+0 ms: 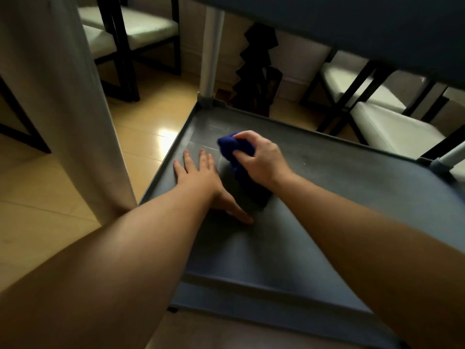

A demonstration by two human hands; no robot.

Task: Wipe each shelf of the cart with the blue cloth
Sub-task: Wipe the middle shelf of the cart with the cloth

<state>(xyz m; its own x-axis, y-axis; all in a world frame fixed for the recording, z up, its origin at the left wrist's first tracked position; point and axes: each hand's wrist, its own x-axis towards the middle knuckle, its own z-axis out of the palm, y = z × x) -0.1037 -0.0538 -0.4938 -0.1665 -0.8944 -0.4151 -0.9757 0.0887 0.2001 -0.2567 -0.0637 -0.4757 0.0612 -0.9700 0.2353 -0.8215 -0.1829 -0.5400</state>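
Cloth (pixel 235 149) bunched in my right hand (pixel 261 162), grip clenched around it, pressed on grey shelf (pixel 339 197) just above frame centre. Cloth's lower end trails toward me under wrist, touching shelf. My left hand (pixel 201 177) flat on shelf just left of cloth, fingers spread, grip released, holding nothing. Shelf sits low, near wood floor (pixel 50 210). Upper shelf (pixel 352 23) overhangs at top right of frame. White post (pixel 211 46) stands at shelf's far left corner. Chairs (pixel 130 31) at upper left and right.
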